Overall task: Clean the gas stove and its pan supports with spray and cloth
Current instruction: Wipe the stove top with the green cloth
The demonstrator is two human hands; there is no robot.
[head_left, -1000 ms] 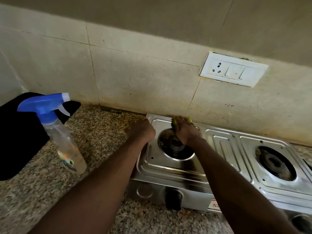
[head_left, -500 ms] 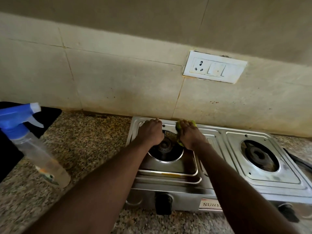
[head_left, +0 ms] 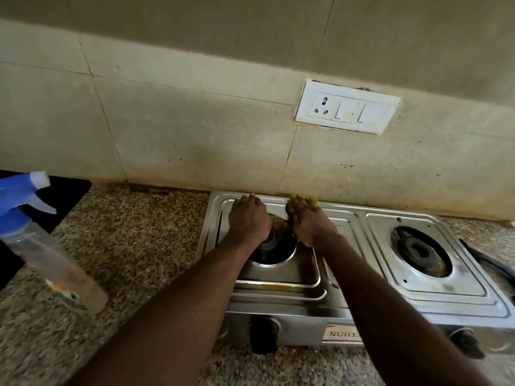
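A two-burner steel gas stove (head_left: 348, 218) stands against the tiled wall with no pan supports on it. My right hand (head_left: 310, 221) presses a yellow-green cloth (head_left: 313, 201) onto the stove top behind the left burner (head_left: 271, 246); only the cloth's edges show past my fingers. My left hand (head_left: 248, 218) lies flat on the steel at the burner's back left, fingers together, holding nothing. The right burner (head_left: 420, 250) is uncovered. A clear spray bottle (head_left: 53, 260) with a blue trigger head stands on the counter at the left.
The stove sits on a speckled granite counter (head_left: 133, 246). A black object (head_left: 64, 196) lies behind the spray bottle at the far left. A white socket and switch plate (head_left: 347, 110) is on the wall. A black hose (head_left: 490, 266) runs off the stove's right end.
My left hand slid from the stove's left edge onto the top beside the burner. My right hand with the cloth moved back toward the wall. The camera view shifted.
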